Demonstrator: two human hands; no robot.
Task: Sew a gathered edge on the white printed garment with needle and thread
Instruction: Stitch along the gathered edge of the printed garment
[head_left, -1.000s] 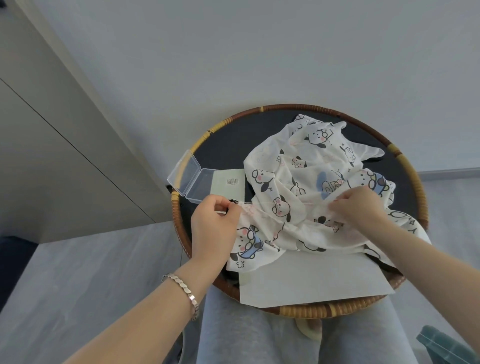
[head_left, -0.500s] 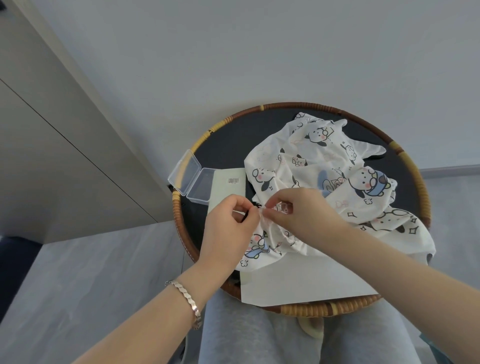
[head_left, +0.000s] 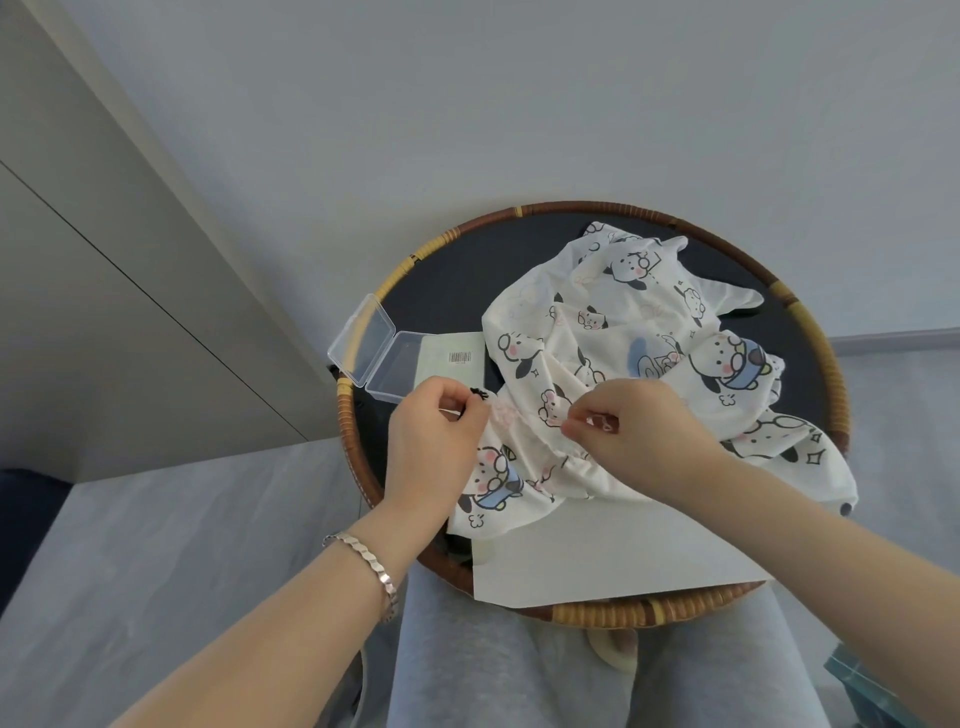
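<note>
Garment (head_left: 623, 332) | left hand (head_left: 434, 447), right hand (head_left: 641, 434) pinch edge | card (head_left: 447, 376) barcode (head_left: 460, 357) illegible

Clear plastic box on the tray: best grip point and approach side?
Clear box: pinch its open lid, which tilts up over the tray rim, leaving its free edge exposed. Probably come from the left, outside the tray; the left hand and garment crowd the right side.
</note>
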